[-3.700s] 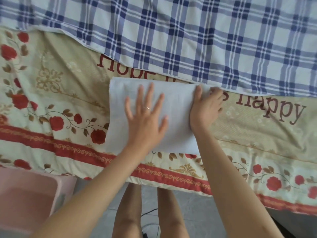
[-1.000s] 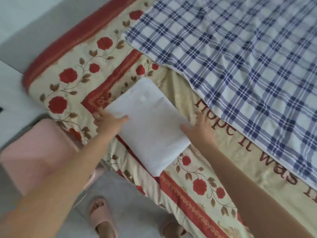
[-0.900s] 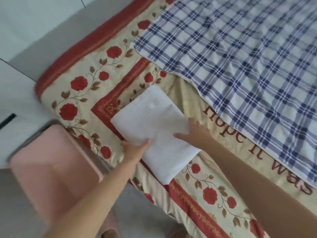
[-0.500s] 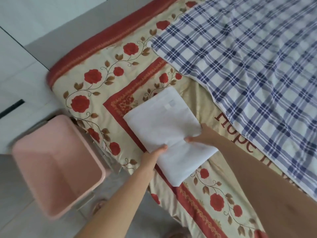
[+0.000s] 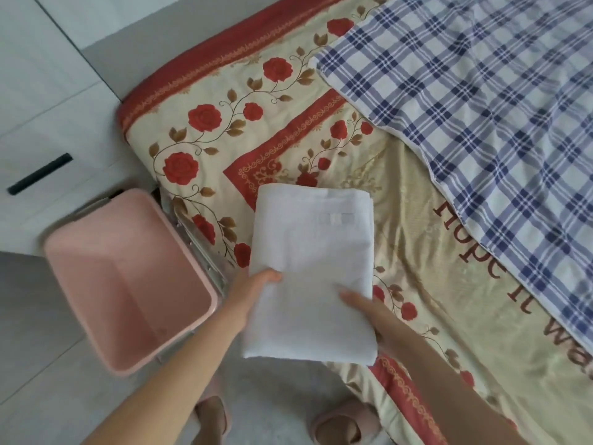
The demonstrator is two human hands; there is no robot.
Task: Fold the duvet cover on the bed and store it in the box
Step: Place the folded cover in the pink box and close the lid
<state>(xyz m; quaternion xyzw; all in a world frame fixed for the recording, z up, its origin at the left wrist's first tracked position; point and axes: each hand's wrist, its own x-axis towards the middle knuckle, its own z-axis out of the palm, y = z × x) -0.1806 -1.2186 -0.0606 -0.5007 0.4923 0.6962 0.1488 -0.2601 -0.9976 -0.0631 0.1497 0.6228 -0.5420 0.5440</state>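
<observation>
While both hands held it, the folded duvet cover (image 5: 313,268), a white, flat, rectangular bundle, was at the near edge of the bed (image 5: 179,75). Its near end hung past that edge and its far end lay over the floral bedspread (image 5: 224,130); whether it touched the bedspread could not be told.

- Left hand (image 5: 253,285): thumb on top of the bundle's left side, fingers hidden beneath, gripping it.
- Right hand (image 5: 369,311): thumb on top at the right side, fingers hidden beneath, gripping likewise.
- Pink box (image 5: 106,268): on the floor just beside the bed's near corner, left of the bundle, mouth upward.
- Plaid sheet (image 5: 481,107): spread over the bed's far side, well apart from the bundle.
- Slippers (image 5: 213,419): on the floor below the hands.

Risks, as judged: both grips sat on the near half, so the far half could droop and the folds slip open during the carry. The bundle looked close to the box mouth in width, so a corner could catch on the rim and rumple.
</observation>
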